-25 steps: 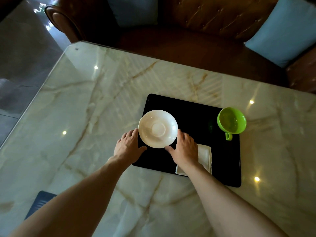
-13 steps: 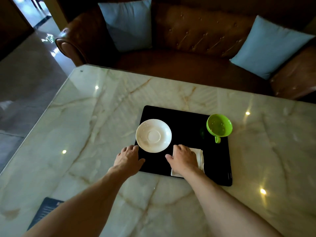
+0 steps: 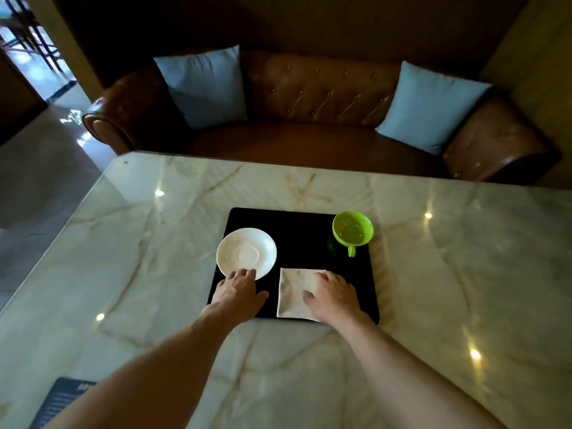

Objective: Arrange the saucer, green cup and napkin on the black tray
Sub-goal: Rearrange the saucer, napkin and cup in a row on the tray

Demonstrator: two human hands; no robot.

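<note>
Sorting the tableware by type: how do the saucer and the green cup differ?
The saucer is white, flat and shallow; the green cup is deep with a handle. The saucer sits at the tray's left edge, touched by the left hand; the cup sits at the far right corner, untouched. Both are round and empty.

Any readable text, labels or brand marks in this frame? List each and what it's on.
Dark blue card or booklet at the near left table edge: carries pale lines of print, too small and blurred to read.
Saucer, green cup, napkin, black tray: no text or marks visible.
Marble table, sofa, cushions: no text visible.
So nothing legible anywhere.
</note>
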